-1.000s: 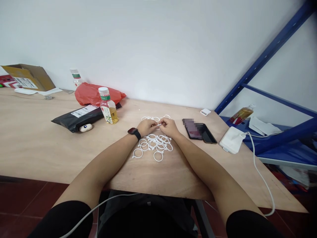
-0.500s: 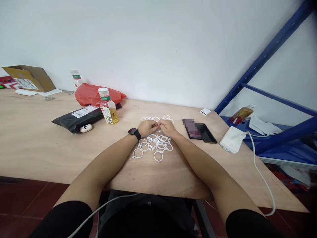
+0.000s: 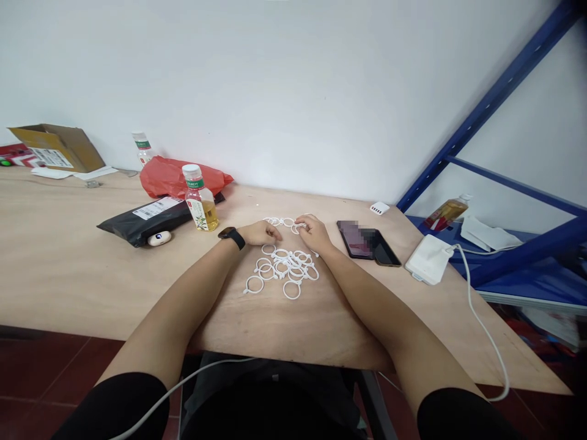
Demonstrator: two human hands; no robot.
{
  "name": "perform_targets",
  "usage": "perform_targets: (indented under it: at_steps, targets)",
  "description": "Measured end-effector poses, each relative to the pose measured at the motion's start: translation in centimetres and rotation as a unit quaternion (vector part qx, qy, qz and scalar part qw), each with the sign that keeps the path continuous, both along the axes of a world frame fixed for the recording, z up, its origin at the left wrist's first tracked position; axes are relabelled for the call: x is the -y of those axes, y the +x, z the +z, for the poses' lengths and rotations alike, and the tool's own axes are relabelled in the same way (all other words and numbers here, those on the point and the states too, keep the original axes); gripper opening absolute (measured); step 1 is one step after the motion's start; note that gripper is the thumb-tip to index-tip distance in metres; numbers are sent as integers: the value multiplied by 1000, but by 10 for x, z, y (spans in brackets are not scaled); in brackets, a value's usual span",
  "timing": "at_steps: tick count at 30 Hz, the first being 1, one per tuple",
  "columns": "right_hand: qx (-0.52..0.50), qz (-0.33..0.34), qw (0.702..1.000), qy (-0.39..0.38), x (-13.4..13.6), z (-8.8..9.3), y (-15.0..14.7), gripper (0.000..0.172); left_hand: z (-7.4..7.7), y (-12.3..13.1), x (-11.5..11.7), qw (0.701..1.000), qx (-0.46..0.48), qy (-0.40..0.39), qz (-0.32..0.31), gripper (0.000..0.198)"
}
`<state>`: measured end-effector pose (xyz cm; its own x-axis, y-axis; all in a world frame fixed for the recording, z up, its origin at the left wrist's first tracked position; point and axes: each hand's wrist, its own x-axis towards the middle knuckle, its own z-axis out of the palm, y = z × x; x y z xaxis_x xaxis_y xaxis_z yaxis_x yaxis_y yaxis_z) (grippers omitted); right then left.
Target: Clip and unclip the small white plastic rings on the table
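Observation:
My right hand [image 3: 314, 232] is at the far row of white plastic rings [image 3: 288, 222], thumb and forefinger apart at a ring there; its other fingers are partly hidden. My left hand [image 3: 260, 233], with a black watch on the wrist, hovers just left of the near pile with fingers loosely bent and nothing visible in them. Between my forearms lies the near pile of white rings [image 3: 292, 289], several overlapping, each with a small tab. A single ring [image 3: 254, 285] lies at the pile's left edge.
Left of my hands stand a tea bottle [image 3: 208, 215], a black parcel bag [image 3: 132, 227], a white earbud case [image 3: 159, 238] and a red plastic bag [image 3: 177, 174]. To the right lie two phones [image 3: 387, 249], a white power adapter [image 3: 430, 260] with a cable, and a small charger [image 3: 379, 208].
My hands, which were together pinching at a ring, have come apart. The left moved left and loosened; the right shifted slightly to the far row, its fingers spreading.

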<state>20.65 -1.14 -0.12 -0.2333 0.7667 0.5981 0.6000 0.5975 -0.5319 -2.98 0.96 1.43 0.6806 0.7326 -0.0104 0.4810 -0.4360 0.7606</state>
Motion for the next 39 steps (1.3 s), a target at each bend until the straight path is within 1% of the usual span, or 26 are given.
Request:
perform_targets:
  at_steps: [2,3,5,7,9,12,14,17,19,22,25,28,33,36,39]
  targets:
    - [11,7,1000,1,1,0,-2,27,2,1,1,999,-32,-25,-25,30]
    - [15,9,1000,2,2,0,-2,27,2,2,2,998,-41,-30,-26,28]
    - [21,12,1000,4,4,1,-4,27,0,5,4,999,-44,-12,-1,20]
    - [27,16,1000,3,5,2,-5,27,-5,9,6,997,-28,48,54,16]
    - [33,19,999,-4,6,2,-5,25,-11,13,8,988,-5,112,109,15]
    - [35,26,999,-25,6,1,-6,21,-17,17,11,976,49,153,145,18]
    - [32,34,998,-40,7,1,-6,20,-17,19,12,965,80,186,166,22]
    - [26,54,996,-67,9,2,-9,21,-13,22,15,938,89,276,189,28]
    - [9,79,992,-101,11,3,-11,21,-10,24,18,929,68,321,173,29]
    - [-33,113,981,-157,14,5,-13,21,-7,26,23,926,27,350,142,25]
    - [-60,125,973,-183,15,5,-15,20,-5,27,27,920,2,367,140,22]
    - [-70,122,969,-203,14,5,-16,22,-3,28,29,915,-19,381,131,22]
    - [-95,110,965,-217,13,5,-16,18,-2,30,30,910,-50,401,97,25]
    - [-93,107,967,-210,12,4,-16,16,-2,30,31,907,-55,410,83,27]
    - [-85,89,973,-193,9,1,-17,17,-1,31,32,904,-61,417,68,30]
